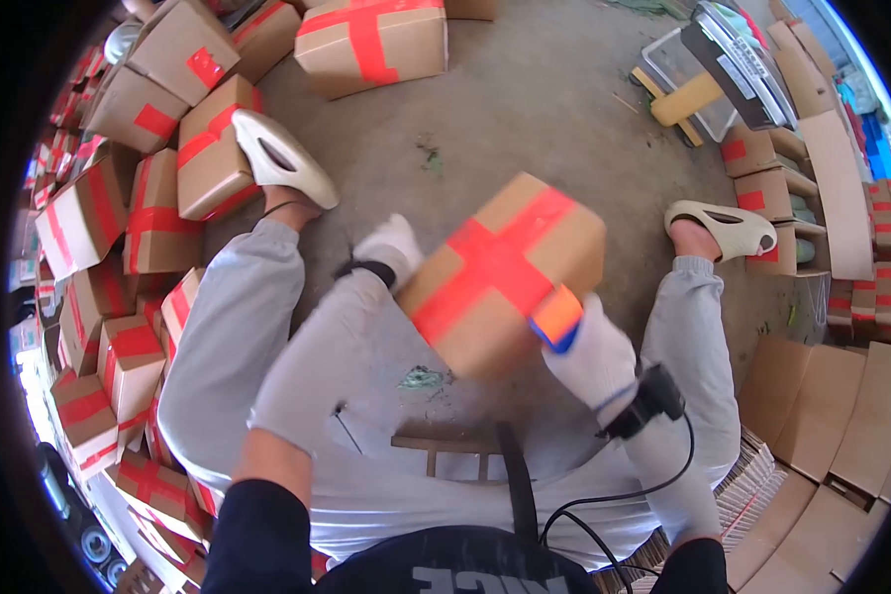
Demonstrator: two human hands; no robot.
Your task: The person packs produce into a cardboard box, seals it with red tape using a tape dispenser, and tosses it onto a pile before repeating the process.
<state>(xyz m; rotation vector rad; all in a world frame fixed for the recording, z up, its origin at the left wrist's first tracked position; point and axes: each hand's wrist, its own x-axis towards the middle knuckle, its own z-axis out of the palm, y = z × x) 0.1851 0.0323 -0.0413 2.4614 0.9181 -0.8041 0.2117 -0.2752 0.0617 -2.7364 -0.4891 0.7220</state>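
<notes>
A brown cardboard box [500,272] with crossed red tape is tilted between my two gloved hands, above the floor between my legs. My left hand [388,249], in a white glove, is at the box's left end, its fingers partly hidden and blurred. My right hand [592,358], also gloved, is closed round an orange and blue object [558,319] at the box's lower right side. A black device with a cable sits on my right wrist.
Red-taped boxes [134,356] are piled along the left. Another taped box [371,45] stands ahead. At the upper right is a scale [728,64] beside open boxes [767,193]. Flat cardboard [822,416] lies at the lower right. Leaf scraps dot the concrete floor [525,109].
</notes>
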